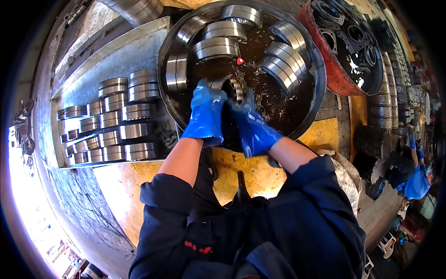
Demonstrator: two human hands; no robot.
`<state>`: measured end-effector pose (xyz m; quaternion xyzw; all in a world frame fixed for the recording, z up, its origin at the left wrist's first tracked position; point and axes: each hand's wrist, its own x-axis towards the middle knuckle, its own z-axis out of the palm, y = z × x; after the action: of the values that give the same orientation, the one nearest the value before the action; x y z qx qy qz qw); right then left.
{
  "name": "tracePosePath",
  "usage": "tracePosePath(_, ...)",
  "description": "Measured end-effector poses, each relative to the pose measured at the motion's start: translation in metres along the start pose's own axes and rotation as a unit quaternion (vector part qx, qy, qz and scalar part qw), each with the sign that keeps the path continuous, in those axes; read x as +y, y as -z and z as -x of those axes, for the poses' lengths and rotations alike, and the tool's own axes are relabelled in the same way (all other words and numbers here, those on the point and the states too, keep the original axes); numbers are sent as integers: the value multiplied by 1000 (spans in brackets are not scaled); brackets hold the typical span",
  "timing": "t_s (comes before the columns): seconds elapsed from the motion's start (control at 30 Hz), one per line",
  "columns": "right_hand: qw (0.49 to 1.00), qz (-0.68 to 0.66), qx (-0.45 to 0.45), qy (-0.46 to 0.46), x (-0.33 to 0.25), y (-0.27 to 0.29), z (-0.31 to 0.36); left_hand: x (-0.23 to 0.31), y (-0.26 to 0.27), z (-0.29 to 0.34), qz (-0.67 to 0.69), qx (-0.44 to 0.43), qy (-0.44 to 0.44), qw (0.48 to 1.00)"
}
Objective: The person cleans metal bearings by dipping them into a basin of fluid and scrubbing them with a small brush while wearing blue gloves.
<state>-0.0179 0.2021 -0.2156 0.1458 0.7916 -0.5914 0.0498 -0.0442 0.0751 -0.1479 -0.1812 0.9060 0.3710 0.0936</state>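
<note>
Both of my hands wear blue rubber gloves and reach into a round dark basin (318, 100) of brown liquid. Between them is a steel roller bearing (236, 89), tilted so its rollers show. My left hand (206, 111) closes round the bearing's left side. My right hand (251, 122) grips its near right side, fingers partly hidden behind the ring. Around them in the basin stand several shiny bearing rings, among them one at the left wall (176, 72), one at the back (241, 15) and a group at the right (281, 69). A small red object (240, 61) lies beyond the held bearing.
On my left a metal tray (111, 42) holds rows of bearing rings (110, 119). A red-rimmed tub (320, 60) with dark metal parts stands at the far right. Stacked rings (383, 104) line the right side, and another person (411, 174) in blue gloves works there.
</note>
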Motion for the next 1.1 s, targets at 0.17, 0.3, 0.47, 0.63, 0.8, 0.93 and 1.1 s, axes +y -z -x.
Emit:
tracePosePath(0.17,963,197,-135,-129,-47,7,-16,-19,8,-6,-1,44,22,999)
tracePosePath(0.3,918,219,-281,174,-31,19,-78,-19,-6,-20,-10,7,23,1000)
tracePosePath(0.47,980,155,-104,-74,-21,-2,-48,-17,0,-8,-10,29,-8,1000)
tracePosePath(0.63,973,170,-75,-133,-11,16,27,-20,-7,-6,61,-2,-13,998)
tracePosePath(0.8,922,254,-243,-161,-83,72,60,-19,-2,-7,32,-56,-26,998)
tracePosePath(0.93,929,303,-183,-107,-76,88,78,-17,-3,-8,11,-15,-84,996)
tracePosePath(1.1,887,408,-201,-74,-37,79,54,-7,-1,-10,-34,-76,-52,995)
